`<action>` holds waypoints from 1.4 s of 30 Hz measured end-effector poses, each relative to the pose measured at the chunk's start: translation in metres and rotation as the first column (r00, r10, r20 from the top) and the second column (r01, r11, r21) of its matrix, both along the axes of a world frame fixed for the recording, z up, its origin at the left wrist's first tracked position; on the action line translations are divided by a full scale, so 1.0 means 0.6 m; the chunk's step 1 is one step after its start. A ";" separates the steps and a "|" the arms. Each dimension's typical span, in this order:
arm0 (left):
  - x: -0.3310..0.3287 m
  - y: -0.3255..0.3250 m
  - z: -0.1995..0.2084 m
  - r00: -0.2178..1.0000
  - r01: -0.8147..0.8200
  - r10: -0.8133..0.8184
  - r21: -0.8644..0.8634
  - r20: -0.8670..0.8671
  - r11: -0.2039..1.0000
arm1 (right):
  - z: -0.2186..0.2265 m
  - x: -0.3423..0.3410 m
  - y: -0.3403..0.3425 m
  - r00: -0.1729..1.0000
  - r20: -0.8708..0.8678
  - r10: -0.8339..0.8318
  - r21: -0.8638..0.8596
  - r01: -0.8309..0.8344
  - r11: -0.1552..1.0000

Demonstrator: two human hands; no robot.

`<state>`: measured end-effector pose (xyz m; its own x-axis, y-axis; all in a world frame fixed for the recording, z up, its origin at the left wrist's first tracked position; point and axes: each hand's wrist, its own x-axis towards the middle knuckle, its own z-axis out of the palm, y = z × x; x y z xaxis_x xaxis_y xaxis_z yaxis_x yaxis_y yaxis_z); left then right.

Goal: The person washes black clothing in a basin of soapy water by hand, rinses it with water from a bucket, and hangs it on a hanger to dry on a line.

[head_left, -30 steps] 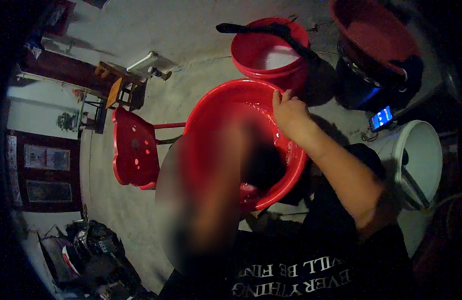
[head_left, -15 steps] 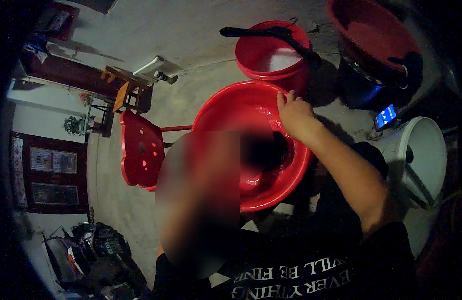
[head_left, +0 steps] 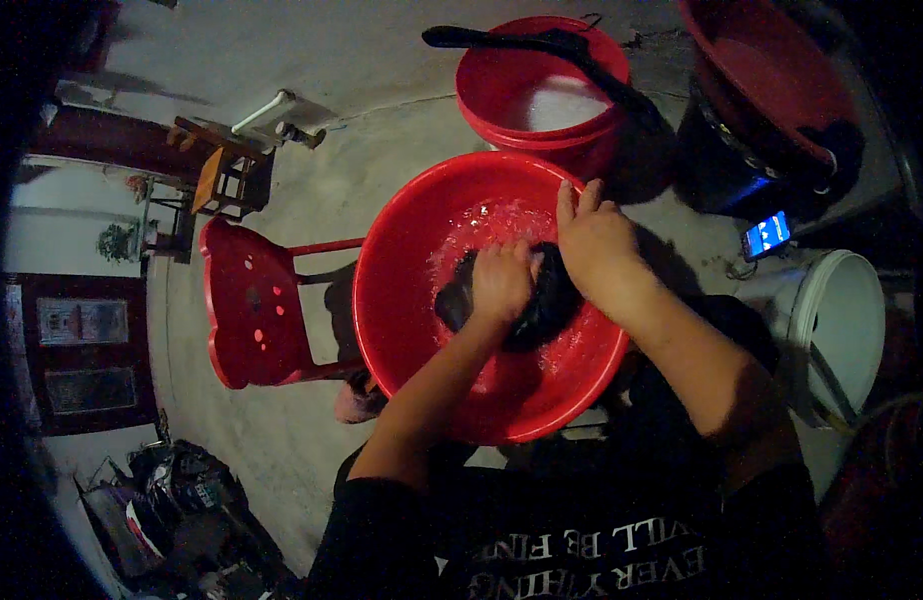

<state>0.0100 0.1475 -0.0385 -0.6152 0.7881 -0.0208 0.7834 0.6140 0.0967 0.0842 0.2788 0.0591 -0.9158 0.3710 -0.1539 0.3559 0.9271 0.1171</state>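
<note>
A wide red basin (head_left: 407, 230) stands in front of me with some water in it. In the water lies a dark wet bundle (head_left: 552, 310) that looks like cloth. My left hand (head_left: 504, 280) is down in the basin, its fingers curled onto the bundle. At the basin's upper right, my right hand (head_left: 597, 238) grips the rim, with the fingertips at the edge and part of the grip hidden.
Beyond the basin stands a red bucket (head_left: 482, 95) with a long black handle (head_left: 502, 38) across its top. A red chair (head_left: 257, 305) is at the left. At the right are a dark container (head_left: 717, 150), a lit phone (head_left: 766, 236) and a white bucket (head_left: 852, 320).
My left hand, blurred out before, now shows on the dark bundle. My right hand stays at the rim. The basin sits slightly further left and looks larger in view.
</note>
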 end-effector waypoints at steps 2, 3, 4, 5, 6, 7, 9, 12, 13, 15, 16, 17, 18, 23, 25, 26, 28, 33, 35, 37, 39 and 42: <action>-0.009 0.017 -0.010 0.991 -0.041 0.051 0.088 -0.121 0.995 | -0.003 -0.002 0.006 1.000 -0.005 -0.009 0.013 0.009 1.000; -0.010 0.026 -0.016 0.980 -0.059 0.083 0.135 -0.179 0.989 | -0.010 -0.002 0.010 1.000 -0.008 -0.015 0.021 0.015 1.000; -0.017 0.038 -0.017 0.982 -0.141 0.155 0.128 -0.108 0.982 | -0.014 -0.003 0.016 0.999 -0.021 -0.026 0.029 0.027 0.999; -0.023 0.051 -0.019 0.973 -0.222 0.227 0.116 -0.036 0.968 | -0.016 -0.003 0.021 0.999 -0.039 -0.030 0.008 0.030 1.000; -0.030 0.062 -0.019 0.954 -0.300 0.298 0.099 0.036 0.949 | -0.018 -0.002 0.026 0.998 -0.058 -0.034 -0.012 0.033 0.999; -0.042 0.060 -0.023 0.909 -0.396 0.378 0.080 0.176 0.915 | -0.019 -0.002 0.029 0.997 -0.077 -0.024 -0.035 0.021 0.999; -0.078 0.031 -0.027 0.742 -0.568 0.511 0.003 0.435 0.823 | -0.009 0.001 0.032 0.994 -0.108 0.022 -0.124 -0.035 0.992; -0.111 -0.038 -0.040 -0.132 -0.834 -0.053 -0.082 0.990 0.545 | -0.010 0.012 0.040 0.987 -0.152 0.055 -0.158 -0.079 0.984; -0.098 -0.047 0.011 -0.309 -0.820 -0.133 -0.193 0.942 0.539 | -0.008 0.016 0.045 0.983 -0.173 0.052 -0.156 -0.079 0.985; -0.090 -0.109 0.025 -0.302 -0.794 -0.186 -0.139 0.935 0.591 | -0.003 0.016 0.039 0.986 -0.157 0.048 -0.179 -0.076 0.981; -0.097 -0.130 0.024 -0.305 -0.778 -0.217 -0.111 0.927 0.619 | -0.002 0.015 0.038 0.989 -0.144 0.045 -0.184 -0.072 0.980; -0.116 -0.158 0.017 -0.099 -0.688 0.012 -0.077 0.995 0.721 | 0.000 0.014 0.032 0.991 -0.127 0.051 -0.177 -0.073 0.982; -0.137 -0.192 0.002 0.142 -0.583 0.209 -0.089 0.967 0.808 | 0.000 0.013 0.023 0.992 -0.109 0.063 -0.169 -0.081 0.982; -0.080 -0.092 0.051 0.977 -0.171 0.128 0.260 0.173 0.950 | -0.011 0.000 0.026 1.000 -0.017 -0.002 -0.152 -0.001 0.988; -0.035 -0.046 0.036 0.999 -0.024 0.016 0.181 0.046 0.983 | -0.017 0.001 0.023 1.000 -0.027 -0.016 -0.148 0.012 0.989; -0.005 -0.024 0.033 1.000 0.011 -0.010 0.090 -0.016 0.996 | -0.014 0.002 0.025 1.000 -0.009 -0.004 -0.123 0.003 0.992; 0.014 -0.007 0.022 0.994 0.019 -0.018 0.008 -0.106 1.000 | -0.001 0.005 0.021 0.999 0.022 0.036 -0.087 -0.034 0.996; -0.060 0.016 -0.055 0.966 -0.009 0.091 0.322 -0.241 0.947 | -0.003 0.004 0.009 0.999 0.033 0.021 -0.061 -0.019 0.998; -0.073 0.033 -0.051 0.959 -0.215 0.249 0.225 -0.137 0.950 | -0.007 0.004 0.014 1.000 0.021 0.003 -0.044 -0.002 0.999; -0.081 0.057 -0.043 0.915 -0.392 0.398 0.078 -0.068 0.917 | -0.009 0.003 0.023 0.999 0.002 -0.032 -0.063 0.032 0.997; -0.085 0.074 -0.028 0.871 -0.484 0.485 -0.025 0.079 0.875 | -0.023 -0.006 0.031 0.998 -0.027 -0.057 -0.120 0.054 0.991; -0.135 0.006 -0.034 0.677 -0.556 0.364 0.120 0.639 0.823 | -0.006 -0.005 0.014 0.999 -0.035 0.011 -0.152 -0.017 0.988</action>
